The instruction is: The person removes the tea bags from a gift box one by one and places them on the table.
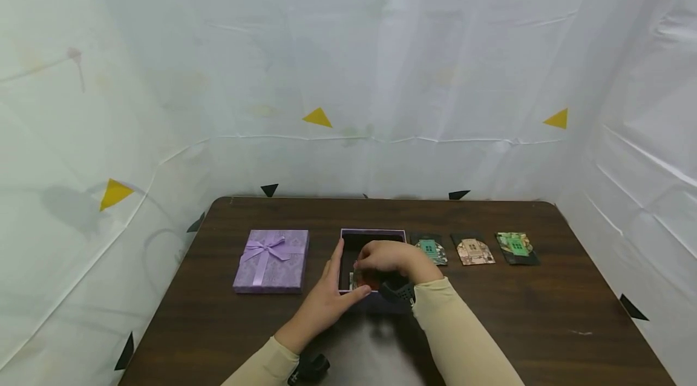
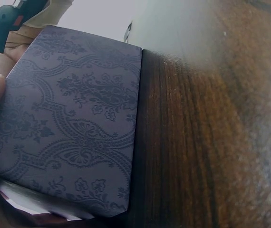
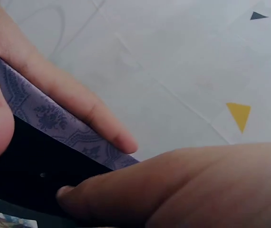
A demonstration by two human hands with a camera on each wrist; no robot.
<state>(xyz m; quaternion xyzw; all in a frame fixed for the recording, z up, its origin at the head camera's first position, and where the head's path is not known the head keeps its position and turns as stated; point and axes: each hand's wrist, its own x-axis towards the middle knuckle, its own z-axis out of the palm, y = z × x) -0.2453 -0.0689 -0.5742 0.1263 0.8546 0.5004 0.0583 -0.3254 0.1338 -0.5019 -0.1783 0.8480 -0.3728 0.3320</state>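
Note:
An open purple patterned box [image 1: 373, 232] with a dark inside stands mid-table. My left hand [image 1: 325, 298] holds its near left corner, fingers straight along the outer left wall and thumb at the front rim; that thumb overlaps the patterned box wall [image 2: 78, 114] in the left wrist view. My right hand [image 1: 388, 256] reaches down into the box with bent fingers. They pinch a small dark packet [image 1: 356, 279] with a coloured picture, mostly hidden by the hand. The picture's corner [image 3: 7, 219] shows at the bottom left of the right wrist view.
A purple lid [image 1: 272, 262] with a ribbon bow lies left of the box. To its right, in a row, are a green picture packet [image 1: 430, 249], a beige one [image 1: 474, 250] and a yellow-green one [image 1: 517, 248]. White cloth [image 1: 348, 168] hangs behind the brown table [image 1: 544, 319].

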